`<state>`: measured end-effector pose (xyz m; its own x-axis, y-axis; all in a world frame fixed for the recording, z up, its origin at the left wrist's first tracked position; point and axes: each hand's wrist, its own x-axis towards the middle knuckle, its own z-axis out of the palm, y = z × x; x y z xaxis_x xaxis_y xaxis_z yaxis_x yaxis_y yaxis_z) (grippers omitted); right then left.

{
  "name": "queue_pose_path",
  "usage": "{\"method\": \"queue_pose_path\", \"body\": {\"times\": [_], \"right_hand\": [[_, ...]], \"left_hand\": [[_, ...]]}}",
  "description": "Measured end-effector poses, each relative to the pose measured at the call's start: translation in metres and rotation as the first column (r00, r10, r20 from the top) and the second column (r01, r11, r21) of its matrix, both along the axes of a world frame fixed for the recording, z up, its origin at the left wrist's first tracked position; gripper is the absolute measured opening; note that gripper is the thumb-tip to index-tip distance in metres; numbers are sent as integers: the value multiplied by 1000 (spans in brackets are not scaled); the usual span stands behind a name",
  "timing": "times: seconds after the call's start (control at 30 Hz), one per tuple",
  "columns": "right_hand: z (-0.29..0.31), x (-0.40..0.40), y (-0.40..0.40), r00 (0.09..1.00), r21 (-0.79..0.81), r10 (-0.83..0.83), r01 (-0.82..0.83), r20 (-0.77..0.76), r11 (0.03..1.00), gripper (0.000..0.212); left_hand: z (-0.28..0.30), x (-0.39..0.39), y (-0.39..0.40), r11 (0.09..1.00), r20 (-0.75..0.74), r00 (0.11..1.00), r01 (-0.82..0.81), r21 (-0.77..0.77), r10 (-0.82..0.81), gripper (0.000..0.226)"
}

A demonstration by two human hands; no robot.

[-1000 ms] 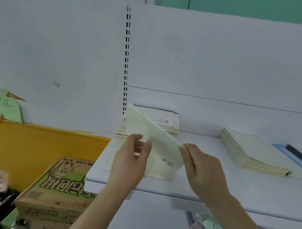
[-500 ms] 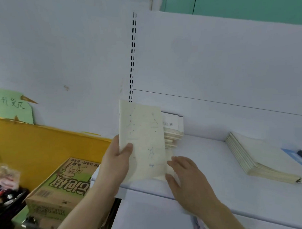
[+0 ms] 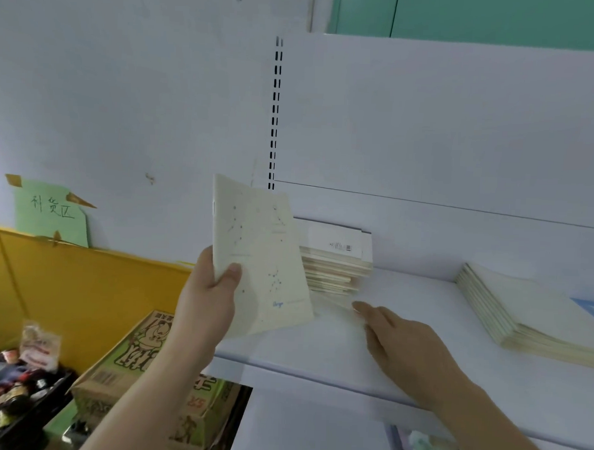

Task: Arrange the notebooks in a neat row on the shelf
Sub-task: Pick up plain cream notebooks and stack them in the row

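One notebook (image 3: 261,257) upright, pinched in left hand (image 3: 207,295); right hand (image 3: 399,336) flat-fingered beside it.

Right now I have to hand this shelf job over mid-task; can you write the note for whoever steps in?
Left hand: grips one cream notebook with constellation print, upright, off the shelf.
Right hand: open, fingers straight, low over the white shelf; holds nothing.
Back left of the shelf: a stack of notebooks, edges uneven.
Right of the shelf: a second stack, fanned and lying flat.
Done: one notebook picked up.
Left: set the held notebook in place, then square both stacks into one neat row.
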<state>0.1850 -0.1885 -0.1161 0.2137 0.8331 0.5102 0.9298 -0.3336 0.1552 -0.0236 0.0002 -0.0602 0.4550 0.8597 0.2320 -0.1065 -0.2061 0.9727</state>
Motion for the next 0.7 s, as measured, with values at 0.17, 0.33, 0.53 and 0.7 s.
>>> {"method": "queue_pose_path", "body": {"times": [0.17, 0.33, 0.53, 0.7], "right_hand": [[12, 10, -25, 977, 94, -147, 163, -158, 982, 35], [55, -11, -53, 930, 476, -132, 294, -343, 829, 23], [35, -70, -29, 987, 537, -155, 147, -30, 831, 35], [-1, -75, -17, 993, 370, -115, 117, -27, 922, 48]], "left_hand": [[5, 8, -7, 999, 11, 999, 31, 21, -31, 20], [1, 24, -21, 996, 18, 996, 88, 0, -88, 20], [-7, 57, -70, 949, 79, 952, 304, -87, -297, 23], [-11, 77, -98, 885, 172, 896, 436, -165, -410, 22]]}}
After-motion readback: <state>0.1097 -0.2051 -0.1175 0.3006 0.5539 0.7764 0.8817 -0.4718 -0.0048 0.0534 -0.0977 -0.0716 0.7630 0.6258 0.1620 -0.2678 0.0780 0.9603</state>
